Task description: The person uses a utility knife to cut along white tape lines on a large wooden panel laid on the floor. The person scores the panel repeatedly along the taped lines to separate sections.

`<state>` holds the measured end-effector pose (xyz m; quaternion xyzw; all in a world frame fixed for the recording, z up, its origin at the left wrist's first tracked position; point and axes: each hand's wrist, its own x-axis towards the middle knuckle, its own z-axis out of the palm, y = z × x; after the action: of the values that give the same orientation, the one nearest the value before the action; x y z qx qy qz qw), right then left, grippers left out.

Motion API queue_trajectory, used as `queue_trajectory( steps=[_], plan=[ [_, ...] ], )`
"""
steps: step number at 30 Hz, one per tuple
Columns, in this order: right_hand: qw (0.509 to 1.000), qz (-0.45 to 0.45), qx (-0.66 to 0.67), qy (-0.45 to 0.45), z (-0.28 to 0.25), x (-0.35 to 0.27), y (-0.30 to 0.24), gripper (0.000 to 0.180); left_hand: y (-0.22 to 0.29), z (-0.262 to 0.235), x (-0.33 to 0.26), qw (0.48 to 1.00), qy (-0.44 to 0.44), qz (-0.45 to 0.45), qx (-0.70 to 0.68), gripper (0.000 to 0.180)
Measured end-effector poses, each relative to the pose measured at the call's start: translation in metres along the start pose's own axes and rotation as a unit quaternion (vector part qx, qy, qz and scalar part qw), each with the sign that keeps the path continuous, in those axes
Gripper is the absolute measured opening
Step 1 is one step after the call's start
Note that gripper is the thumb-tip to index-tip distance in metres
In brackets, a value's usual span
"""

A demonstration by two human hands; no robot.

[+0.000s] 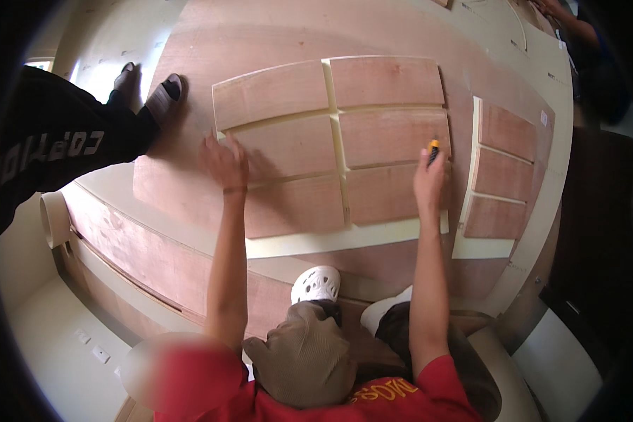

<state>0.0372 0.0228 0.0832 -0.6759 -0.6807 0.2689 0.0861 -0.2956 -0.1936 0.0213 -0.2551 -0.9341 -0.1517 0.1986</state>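
Observation:
Several reddish-brown plywood panels (pixel 387 137) lie in two columns on a cream-coloured backing sheet (pixel 295 244), with narrow cream strips showing between them. My left hand (pixel 226 162) is at the left edge of the group, fingers apart, with nothing in it; whether it presses on the wood is hard to tell. Over the right column, my right hand (pixel 430 184) is closed around a yellow and black utility knife (pixel 434 148), its tip pointing away from me. The blade itself is too small to make out.
A smaller set of plywood panels (pixel 503 172) on cream backing lies to the right. All rest on a large plywood sheet (pixel 260 46). At the left stands a person in dark trousers and slippers (pixel 165 98); another person's arm (pixel 573 24) shows at the far right. My white clog (pixel 316 283) is near the front.

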Motion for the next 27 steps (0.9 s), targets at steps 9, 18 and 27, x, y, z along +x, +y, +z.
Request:
queue_trajectory(
  steps=[9,18,27],
  plan=[
    [0.962,-0.018,0.208,-0.176,0.053,-0.023,-0.037,0.035,0.069,0.070,0.060,0.975,-0.106,0.152,-0.126,0.057],
    [0.975,-0.131,0.084,-0.160,0.089,0.032,-0.143,0.026,0.123,0.071,0.042,0.979,-0.149,0.121,-0.072,0.060],
    [0.972,-0.150,-0.013,-0.180,0.111,0.058,-0.182,0.029,0.124,0.063,0.048,0.975,-0.192,0.098,-0.058,0.059]
  ],
)
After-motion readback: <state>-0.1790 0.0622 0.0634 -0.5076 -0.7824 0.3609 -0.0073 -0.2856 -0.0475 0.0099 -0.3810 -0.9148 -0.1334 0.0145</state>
